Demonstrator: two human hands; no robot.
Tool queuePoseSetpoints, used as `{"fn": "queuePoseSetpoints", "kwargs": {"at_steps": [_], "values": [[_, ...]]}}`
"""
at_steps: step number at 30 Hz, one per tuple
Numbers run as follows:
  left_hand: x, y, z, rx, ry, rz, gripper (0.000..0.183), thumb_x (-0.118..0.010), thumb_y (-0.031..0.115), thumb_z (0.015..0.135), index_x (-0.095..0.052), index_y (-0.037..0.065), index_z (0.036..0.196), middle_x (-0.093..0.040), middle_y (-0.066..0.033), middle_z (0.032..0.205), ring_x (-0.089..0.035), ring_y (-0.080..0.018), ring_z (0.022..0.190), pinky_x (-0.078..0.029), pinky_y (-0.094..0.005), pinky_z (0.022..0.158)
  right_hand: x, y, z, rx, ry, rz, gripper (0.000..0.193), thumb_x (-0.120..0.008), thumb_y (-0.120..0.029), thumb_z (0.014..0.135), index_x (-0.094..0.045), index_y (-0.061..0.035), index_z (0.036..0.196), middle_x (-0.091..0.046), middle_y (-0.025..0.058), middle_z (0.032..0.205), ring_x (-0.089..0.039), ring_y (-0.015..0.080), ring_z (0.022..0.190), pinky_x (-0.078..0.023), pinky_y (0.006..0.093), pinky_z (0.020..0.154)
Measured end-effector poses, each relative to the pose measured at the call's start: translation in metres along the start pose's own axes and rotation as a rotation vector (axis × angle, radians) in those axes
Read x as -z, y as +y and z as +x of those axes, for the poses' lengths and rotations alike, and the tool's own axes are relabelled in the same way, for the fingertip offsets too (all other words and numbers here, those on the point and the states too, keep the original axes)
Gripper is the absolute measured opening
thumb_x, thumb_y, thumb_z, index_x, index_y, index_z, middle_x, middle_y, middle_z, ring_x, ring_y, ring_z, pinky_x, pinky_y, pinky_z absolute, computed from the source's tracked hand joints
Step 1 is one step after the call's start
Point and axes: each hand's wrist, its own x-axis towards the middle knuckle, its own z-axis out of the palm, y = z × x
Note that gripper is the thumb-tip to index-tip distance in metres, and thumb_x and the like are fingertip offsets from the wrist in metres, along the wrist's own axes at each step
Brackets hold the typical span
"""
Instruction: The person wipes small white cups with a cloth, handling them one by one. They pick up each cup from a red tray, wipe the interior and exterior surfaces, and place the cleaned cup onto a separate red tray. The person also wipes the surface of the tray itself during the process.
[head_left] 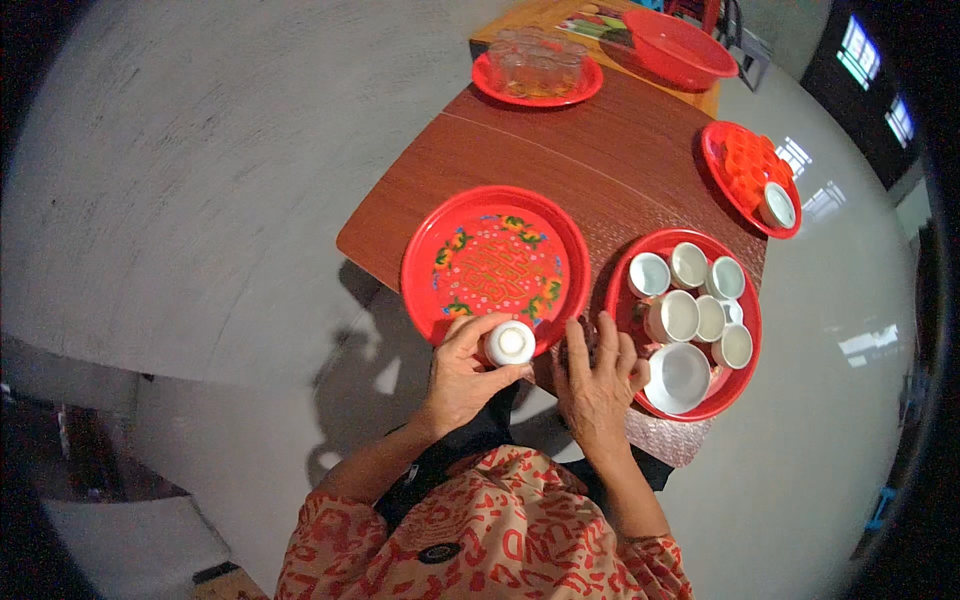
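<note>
A small white cup [510, 343] is held in the left hand [462, 375], the grip closed around its sides with the thumb toward the body and the fingers curled over the far side. The cup is seen end-on from above, so its axis stands roughly upright; whether the round white face shown is its mouth or its base cannot be told. It is held at the near rim of a large red round tray [495, 266] decorated with a gold and green pattern, just over the tray's near edge and close to the near edge of the surface [590, 160].

The right hand [598, 382] is laid flat, palm down, with the fingers spread; nothing is gripped by it. Its fingertips rest on the surface between the two trays, and its outer side is touching or just beside the rim of a second red tray [752, 330]. That tray is filled with white cups [687, 265] and a larger white bowl [678, 377], all mouth up and packed close together.

The decorated tray's whole floor is open. Between the two near trays only a narrow strip of brown surface is left. Farther back, a broad stretch of surface lies bare before a red plate of clear glasses [538, 70], a red basin [678, 48] and, at the right edge, a red tray of small red cups [748, 178]. The near corner of the surface is met by the person's body.
</note>
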Motion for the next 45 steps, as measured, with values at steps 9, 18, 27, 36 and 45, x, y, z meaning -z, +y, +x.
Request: {"fn": "queuePoseSetpoints", "kwargs": {"at_steps": [9, 18, 27, 36, 45], "values": [[0.008, -0.003, 0.019, -0.046, 0.1, 0.01, 0.054, -0.081, 0.005, 0.065, -0.06, 0.0, 0.115, -0.055, -0.0094, 0.107, -0.057, -0.0187, 0.1, -0.049, -0.0297, 0.085, 0.006, -0.027, 0.046, 0.089, -0.067, 0.841, 0.052, -0.07, -0.004, 0.069, -0.052, -0.0024, 0.117, -0.051, 0.017, 0.107, -0.049, 0.0332, 0.099, -0.039, 0.0415, 0.084], [0.017, -0.032, 0.124, -0.319, 0.359, 0.339, 0.043, -0.079, 0.005, 0.069, -0.06, 0.001, 0.107, -0.063, -0.0054, 0.099, -0.06, -0.0141, 0.09, -0.051, -0.0288, 0.078, -0.064, -0.041, 0.126, -0.032, 0.126, 0.799, 0.048, -0.066, -0.001, 0.071, -0.051, -0.0005, 0.117, -0.055, 0.0198, 0.109, -0.051, 0.0362, 0.102, -0.042, 0.0423, 0.086], [0.026, -0.043, 0.154, -0.275, 0.346, 0.444, 0.048, -0.082, 0.013, 0.063, -0.061, 0.003, 0.105, -0.063, -0.0166, 0.104, -0.06, -0.0324, 0.098, -0.048, -0.0412, 0.084, -0.046, -0.036, 0.087, 0.162, -0.084, 0.319, 0.04, -0.061, -0.01, 0.072, -0.056, -0.0007, 0.111, -0.052, 0.0171, 0.112, -0.051, 0.0339, 0.095, -0.044, 0.0424, 0.075], [0.03, -0.043, 0.157, -0.289, 0.315, 0.531, 0.054, -0.081, 0.014, 0.064, -0.059, 0.0, 0.111, -0.061, -0.0181, 0.106, -0.059, -0.0342, 0.099, -0.048, -0.0421, 0.084, -0.049, -0.043, 0.081, 0.188, -0.128, 0.241, 0.041, -0.061, -0.013, 0.073, -0.057, 0.0001, 0.112, -0.053, 0.0138, 0.118, -0.049, 0.0313, 0.106, -0.043, 0.0408, 0.083], [0.03, -0.05, 0.161, -0.283, 0.313, 0.543, 0.049, -0.081, 0.01, 0.064, -0.061, 0.003, 0.108, -0.062, -0.0124, 0.101, -0.06, -0.0243, 0.089, -0.05, -0.0355, 0.076, -0.038, -0.038, 0.068, 0.273, -0.158, 0.433, 0.031, -0.072, -0.013, 0.069, -0.062, -0.0044, 0.097, -0.054, 0.0108, 0.097, -0.05, 0.0298, 0.088, -0.042, 0.0398, 0.069]]}}
